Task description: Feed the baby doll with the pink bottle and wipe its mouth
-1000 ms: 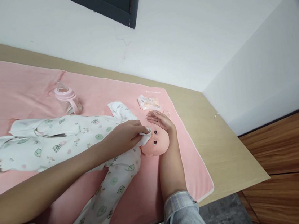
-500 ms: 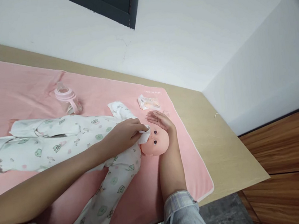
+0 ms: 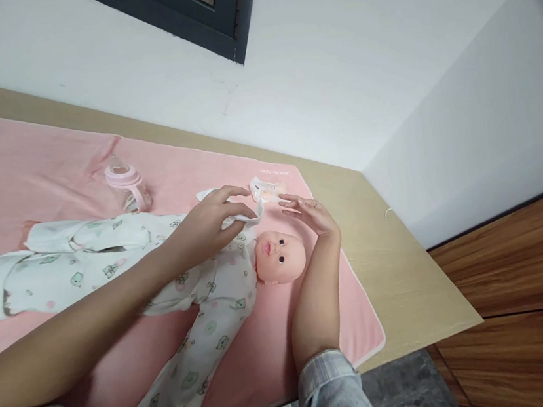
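A baby doll [image 3: 279, 256] in a white printed sleepsuit [image 3: 109, 253] lies on a pink blanket [image 3: 25, 174], its head to the right. My left hand [image 3: 209, 221] hovers above the doll's chest, fingers pinched on a small white wipe [image 3: 248, 214]. My right hand [image 3: 313, 215] is raised just beyond the doll's head, fingers stretched out, holding nothing. A small clear packet [image 3: 266, 189] lies on the blanket right behind both hands.
A pink baby bottle [image 3: 125, 185] stands on the blanket behind the doll's legs. The blanket covers a light wooden table [image 3: 400, 280] against a white wall. The table's right corner drops to a wooden floor [image 3: 528, 324]. A dark window frame [image 3: 188, 9] hangs above.
My left hand lifted the wipe off the doll's face and moved it up and back. My right hand came off the doll's head and rose, leaving the face uncovered.
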Demonstrator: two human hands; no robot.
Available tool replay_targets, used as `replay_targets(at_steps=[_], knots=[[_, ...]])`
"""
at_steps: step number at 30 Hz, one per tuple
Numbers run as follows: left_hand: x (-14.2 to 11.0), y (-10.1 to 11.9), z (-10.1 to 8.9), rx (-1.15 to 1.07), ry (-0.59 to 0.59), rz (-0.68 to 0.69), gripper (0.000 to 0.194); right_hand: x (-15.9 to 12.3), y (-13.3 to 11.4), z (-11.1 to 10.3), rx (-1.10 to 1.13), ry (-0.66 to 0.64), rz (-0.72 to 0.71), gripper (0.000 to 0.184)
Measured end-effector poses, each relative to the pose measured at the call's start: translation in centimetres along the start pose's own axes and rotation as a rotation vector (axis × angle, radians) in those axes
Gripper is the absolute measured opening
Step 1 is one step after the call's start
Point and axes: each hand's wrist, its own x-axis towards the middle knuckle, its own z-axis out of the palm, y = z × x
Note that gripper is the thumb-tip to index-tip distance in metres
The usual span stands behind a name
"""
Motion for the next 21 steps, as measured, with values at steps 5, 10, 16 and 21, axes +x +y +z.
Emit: replay_targets(at_steps=[5,10,16,21], knots=[[0.2,-0.7,-1.2,0.061,-0.049,-0.04,0.031,-1.8,-7.4,4.6,-0.378,-0.201,-0.083,0.024],[0.2,-1.0,-2.1,0.04,-0.065,-0.033,0.03,-1.9,-9.8,9.4,-0.554,-0.222,-0.109,0.014],[0.1,-0.9,-3.1,-0.006,-0.14,-0.085,0.027,-1.3,-9.3,10.8,-0.699,-0.179,-0.128,0.019],[0.0,-1.4,-4.3,-0.05,-0.09,-0.173,0.032,-1.1,-9.0,10.4,-0.65,-0.126,-0.108,0.016]])
